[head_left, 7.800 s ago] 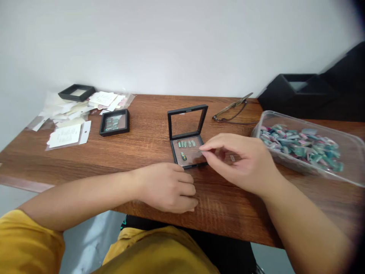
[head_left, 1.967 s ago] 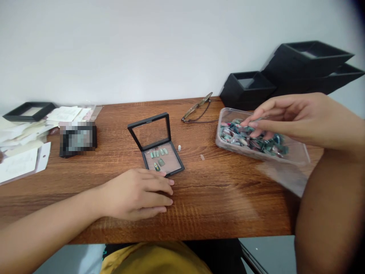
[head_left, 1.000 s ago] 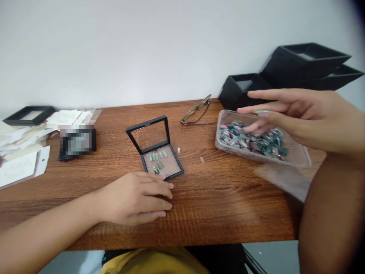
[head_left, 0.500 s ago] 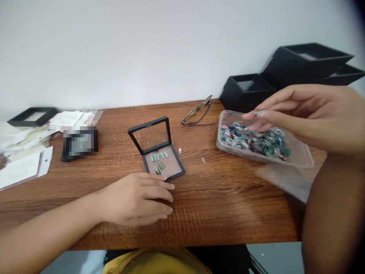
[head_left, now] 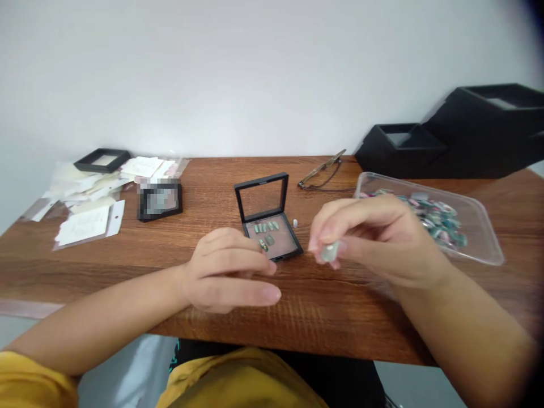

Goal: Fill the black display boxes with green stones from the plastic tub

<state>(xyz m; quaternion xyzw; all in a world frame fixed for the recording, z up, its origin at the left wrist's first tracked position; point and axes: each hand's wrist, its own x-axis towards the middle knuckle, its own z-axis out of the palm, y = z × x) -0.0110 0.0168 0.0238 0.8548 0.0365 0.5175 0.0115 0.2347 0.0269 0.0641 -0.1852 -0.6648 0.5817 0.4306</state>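
My right hand (head_left: 374, 243) pinches a small pale green press-on nail (head_left: 329, 251) between thumb and fingertips, in front of a clear plastic tub. My left hand (head_left: 233, 272) hovers at the near left corner of a small black case, fingers apart and holding nothing. The case (head_left: 287, 243) stands with its windowed lid raised; several green nails (head_left: 267, 227) lie in a row inside, with a wider green one and a patterned one below them. A small white piece (head_left: 295, 223) rests just right of the case. Many colourful nails (head_left: 442, 221) fill part of the tub (head_left: 488, 238).
Eyeglasses (head_left: 323, 170) lie near the wall. Black boxes (head_left: 403, 150) are stacked at the back right. Another black case (head_left: 160, 200), papers and cards (head_left: 87, 224), and a black frame (head_left: 102, 161) sit on the left of the wooden table (head_left: 204, 198).
My right hand has come left and down from above the tub, carrying the nail towards the case. My left hand has lifted a little. The camera view has shifted.
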